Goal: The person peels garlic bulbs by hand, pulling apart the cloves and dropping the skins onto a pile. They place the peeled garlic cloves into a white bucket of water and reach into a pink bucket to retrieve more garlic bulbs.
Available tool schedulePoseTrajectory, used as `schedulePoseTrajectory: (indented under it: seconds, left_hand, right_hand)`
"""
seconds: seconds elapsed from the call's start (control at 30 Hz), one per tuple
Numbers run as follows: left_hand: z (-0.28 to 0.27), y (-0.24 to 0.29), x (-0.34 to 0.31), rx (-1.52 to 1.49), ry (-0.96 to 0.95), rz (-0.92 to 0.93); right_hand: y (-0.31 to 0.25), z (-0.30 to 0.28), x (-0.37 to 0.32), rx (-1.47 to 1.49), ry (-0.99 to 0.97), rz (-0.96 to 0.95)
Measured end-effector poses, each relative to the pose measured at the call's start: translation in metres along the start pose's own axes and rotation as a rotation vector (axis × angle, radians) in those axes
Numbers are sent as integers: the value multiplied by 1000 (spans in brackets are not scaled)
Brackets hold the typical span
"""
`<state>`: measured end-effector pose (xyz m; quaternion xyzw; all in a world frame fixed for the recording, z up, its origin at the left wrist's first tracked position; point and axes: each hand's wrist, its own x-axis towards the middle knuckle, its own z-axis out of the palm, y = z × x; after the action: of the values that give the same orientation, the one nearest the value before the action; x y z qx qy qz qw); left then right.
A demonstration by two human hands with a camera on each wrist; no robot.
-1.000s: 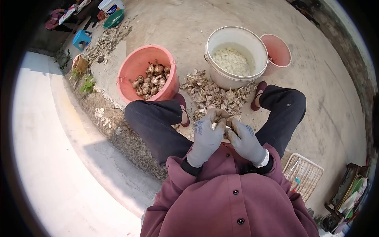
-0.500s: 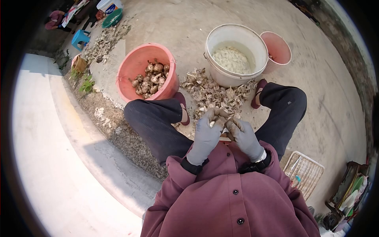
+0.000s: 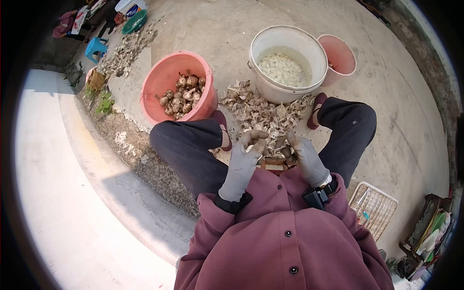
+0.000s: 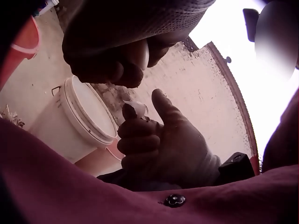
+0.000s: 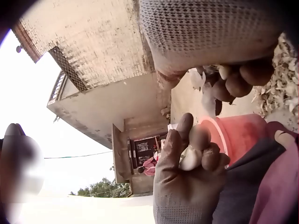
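Hands [image 3: 241,164] farther apart over husk-strewn concrete [image 3: 386,116].

The left hand [image 3: 241,162] partly hid its white clove [image 5: 190,159]; the right hand [image 3: 309,159] mostly covered a white piece [image 5: 224,71]. The far-left person [image 3: 64,24] was blurred.

No words or numbers can be read; the blue label [image 3: 133,10] on the white bucket [image 3: 124,5] at the head view's upper left is too small to make out
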<state>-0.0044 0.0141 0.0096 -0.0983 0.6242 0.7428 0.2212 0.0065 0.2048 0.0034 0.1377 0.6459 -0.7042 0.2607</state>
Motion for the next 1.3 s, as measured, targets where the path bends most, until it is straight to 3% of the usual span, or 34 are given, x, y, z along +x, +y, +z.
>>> schedulePoseTrajectory:
  seconds: [0.07, 0.13, 0.2, 0.23, 0.4, 0.47, 0.53, 0.6, 0.67, 0.73, 0.8, 0.87, 0.9, 0.93, 1.0, 1.07, 1.13, 1.2, 1.27, 1.3]
  left_hand:
    - [7, -4, 1, 41, -11, 29]
    - [11, -7, 3, 82, -22, 63]
    - [14, -7, 3, 775, 4, 514]
    - [17, -7, 0, 829, 5, 404]
    - [-2, -12, 14, 902, 172, 427]
    - [-14, -6, 16, 527, 220, 185]
    - [-15, -1, 14, 464, 178, 135]
    - [-17, 0, 10, 182, 99, -83]
    - [-19, -7, 11, 60, 75, -66]
    - [-16, -9, 10, -67, 50, -46]
    - [-6, -6, 4, -245, 9, -42]
    - [0, -8, 2, -218, -35, 5]
    - [3, -9, 1, -186, -78, 43]
    - [5, -7, 0, -183, -83, 49]
    - [10, -1, -2, -222, -128, 32]
    - [9, -1, -6, -221, -134, 105]
    - [8, -3, -7, -96, -107, 38]
    - [8, -5, -5, 61, -92, 6]
    - [13, -7, -7, 529, -36, 220]
    - [13, -17, -6, 659, 21, 393]
  right_hand:
    - [1, -1, 1, 21, 18, 44]
    - [6, -8, 6, -134, -84, 116]
    - [18, 7, 7, -81, -83, 74]
    - [22, 12, 6, -30, -77, 31]
    - [-3, 8, -10, 6, -102, 63]
    - [-1, 3, -11, 34, -89, 41]
    - [13, -2, -4, 65, 26, 7]
    - [1, -6, -11, -31, 11, -47]
    - [-29, -5, -24, -62, 146, -186]
    - [-78, 3, -51, -124, 372, -520]
    - [-104, -4, -64, -63, 514, -1171]
    - [-128, -15, -57, 99, 363, -1560]
    - [-129, -5, -37, 94, 788, -1458]
    - [-133, -27, -14, -278, 665, -1365]
    - [-119, -41, 20, -1122, 935, -900]
    - [-99, -30, 16, -903, 802, -953]
    - [-74, -4, 1, -408, 362, -560]
    - [-43, 6, 1, -493, 105, -266]
    - [-19, 18, -1, -559, 70, -483]
    - [-12, 25, -3, -567, 145, -492]
